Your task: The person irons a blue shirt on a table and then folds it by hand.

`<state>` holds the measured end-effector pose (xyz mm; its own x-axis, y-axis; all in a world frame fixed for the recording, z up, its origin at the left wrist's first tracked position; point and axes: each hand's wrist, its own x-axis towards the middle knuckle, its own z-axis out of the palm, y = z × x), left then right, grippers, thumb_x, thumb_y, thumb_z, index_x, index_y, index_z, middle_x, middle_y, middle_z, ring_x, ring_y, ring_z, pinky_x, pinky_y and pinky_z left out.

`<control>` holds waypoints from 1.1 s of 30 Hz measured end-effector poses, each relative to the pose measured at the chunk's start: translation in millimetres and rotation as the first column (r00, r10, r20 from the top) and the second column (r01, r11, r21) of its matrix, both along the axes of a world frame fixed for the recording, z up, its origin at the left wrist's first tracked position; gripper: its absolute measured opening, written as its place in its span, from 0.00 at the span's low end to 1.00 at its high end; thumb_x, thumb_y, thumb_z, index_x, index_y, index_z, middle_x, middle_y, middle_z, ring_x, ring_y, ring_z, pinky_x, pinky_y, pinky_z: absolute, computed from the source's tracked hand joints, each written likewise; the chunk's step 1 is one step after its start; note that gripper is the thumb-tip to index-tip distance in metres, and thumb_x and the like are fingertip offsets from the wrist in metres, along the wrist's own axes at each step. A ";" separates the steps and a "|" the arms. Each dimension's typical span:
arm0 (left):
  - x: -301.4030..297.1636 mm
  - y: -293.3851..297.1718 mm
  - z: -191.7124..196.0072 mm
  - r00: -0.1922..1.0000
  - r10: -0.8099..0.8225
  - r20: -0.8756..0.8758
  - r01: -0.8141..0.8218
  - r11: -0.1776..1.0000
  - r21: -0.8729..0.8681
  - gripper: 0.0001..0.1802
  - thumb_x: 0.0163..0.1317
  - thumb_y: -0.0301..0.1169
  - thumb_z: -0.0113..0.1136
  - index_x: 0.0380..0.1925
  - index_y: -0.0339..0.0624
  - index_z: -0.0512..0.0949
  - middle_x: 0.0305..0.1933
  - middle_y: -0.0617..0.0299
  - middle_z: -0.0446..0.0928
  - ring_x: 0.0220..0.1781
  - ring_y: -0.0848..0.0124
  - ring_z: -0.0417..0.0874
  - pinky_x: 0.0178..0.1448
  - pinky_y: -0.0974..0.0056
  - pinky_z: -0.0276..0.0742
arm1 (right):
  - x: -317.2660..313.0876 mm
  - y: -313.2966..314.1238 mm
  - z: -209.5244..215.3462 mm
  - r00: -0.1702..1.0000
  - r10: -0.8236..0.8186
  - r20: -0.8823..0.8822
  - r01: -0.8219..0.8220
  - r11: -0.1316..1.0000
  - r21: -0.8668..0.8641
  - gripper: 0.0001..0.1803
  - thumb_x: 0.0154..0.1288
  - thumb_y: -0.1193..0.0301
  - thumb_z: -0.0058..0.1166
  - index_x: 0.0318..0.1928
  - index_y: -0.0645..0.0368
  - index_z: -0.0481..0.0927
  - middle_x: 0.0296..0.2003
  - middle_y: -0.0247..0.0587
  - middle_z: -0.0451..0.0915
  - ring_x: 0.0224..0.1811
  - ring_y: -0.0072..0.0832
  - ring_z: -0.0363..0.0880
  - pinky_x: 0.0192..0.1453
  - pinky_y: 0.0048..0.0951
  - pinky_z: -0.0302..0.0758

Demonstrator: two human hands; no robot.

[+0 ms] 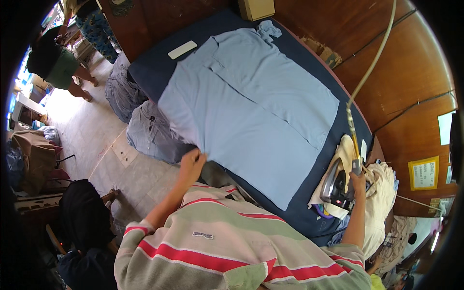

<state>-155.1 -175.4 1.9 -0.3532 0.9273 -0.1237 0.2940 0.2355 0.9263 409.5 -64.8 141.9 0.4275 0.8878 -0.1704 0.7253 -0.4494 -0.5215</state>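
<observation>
A light blue shirt [261, 106] lies spread over a table covered in dark navy cloth [150, 67]. My left hand [192, 166] pinches the shirt's edge on the near left side, drawing the fabric into small folds there. At the right, my right hand [357, 181] is wrapped round the handle of a clothes iron [337, 187]. The iron is beside the shirt, over a cream cloth [339, 157]. From it a hose or cord [351, 118] in a pale sleeve rises toward the upper right.
Grey-blue garments [154, 133] hang or lie by the table's left side. A white flat object [182, 50] and a cardboard box [256, 8] are toward the far end. Cream clothes [382, 203] are heaped at right, near the wooden wall [406, 63]. Another person [58, 63] stands far left.
</observation>
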 end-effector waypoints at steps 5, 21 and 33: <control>-13.9 -56.5 -43.5 0.850 -0.046 0.525 0.200 0.950 -0.240 0.12 0.61 0.35 0.56 0.27 0.36 0.73 0.23 0.67 0.68 0.27 0.76 0.67 0.32 0.67 0.65 | -4.3 17.5 -11.1 0.552 -0.080 0.830 -0.190 0.957 0.218 0.30 0.49 0.66 0.59 0.53 0.65 0.70 0.49 0.61 0.73 0.53 0.51 0.69 0.58 0.43 0.65; -32.8 -50.7 -126.0 -0.250 0.321 0.913 0.314 0.919 -0.238 0.23 0.65 0.33 0.48 0.54 0.27 0.62 0.51 0.55 0.74 0.50 0.67 0.76 0.58 0.67 0.72 | -331.5 349.3 -144.8 0.617 0.595 0.515 -0.747 0.649 0.145 0.24 0.61 0.63 0.48 0.59 0.50 0.67 0.60 0.48 0.66 0.61 0.47 0.65 0.59 0.49 0.66; -9.6 -43.6 -89.5 0.406 0.385 0.829 0.003 0.907 -0.422 0.25 0.60 0.35 0.55 0.58 0.50 0.64 0.56 0.60 0.68 0.55 0.65 0.72 0.54 0.63 0.68 | -289.1 333.0 -113.2 0.668 0.638 0.384 -0.743 0.600 0.295 0.31 0.60 0.63 0.52 0.64 0.52 0.62 0.62 0.49 0.63 0.65 0.47 0.60 0.66 0.45 0.59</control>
<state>-164.7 -219.0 -87.7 -0.0273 0.6833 -0.7296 -0.7266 0.4877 0.4840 120.5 268.2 28.7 -0.3673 0.8879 0.2772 0.8406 0.4444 -0.3098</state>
